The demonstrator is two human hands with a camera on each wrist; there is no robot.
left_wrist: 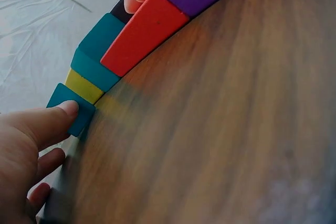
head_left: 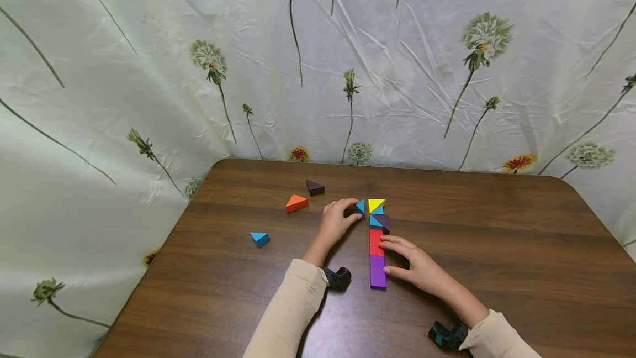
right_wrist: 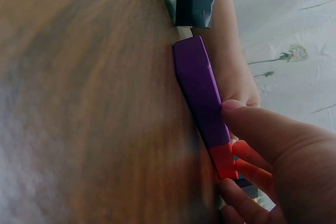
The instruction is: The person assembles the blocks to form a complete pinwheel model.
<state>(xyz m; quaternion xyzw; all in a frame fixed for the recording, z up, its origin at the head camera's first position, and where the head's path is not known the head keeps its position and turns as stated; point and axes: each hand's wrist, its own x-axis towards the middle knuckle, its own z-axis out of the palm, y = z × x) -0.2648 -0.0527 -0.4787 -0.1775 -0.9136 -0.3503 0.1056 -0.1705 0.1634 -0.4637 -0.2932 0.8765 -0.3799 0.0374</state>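
A column of blocks lies on the table: a purple block point(head_left: 377, 272) nearest the person, then red point(head_left: 376, 242), blue point(head_left: 375, 221) with a dark triangle point(head_left: 382, 220) jutting right, and yellow point(head_left: 375, 205) at the far end. My left hand point(head_left: 336, 225) pinches a blue triangular block point(head_left: 360, 207) just left of the yellow one; in the left wrist view the thumb presses on that blue block point(left_wrist: 72, 109). My right hand point(head_left: 419, 267) touches the column's right side, fingertips at the red part and thumb against the purple block point(right_wrist: 198, 87).
Left of the column lie an orange triangular block point(head_left: 297, 204), a dark one point(head_left: 315, 188) and a blue one point(head_left: 260, 238). The wooden table point(head_left: 497, 225) meets a flowered curtain point(head_left: 397, 70) behind. Both wrists wear black devices.
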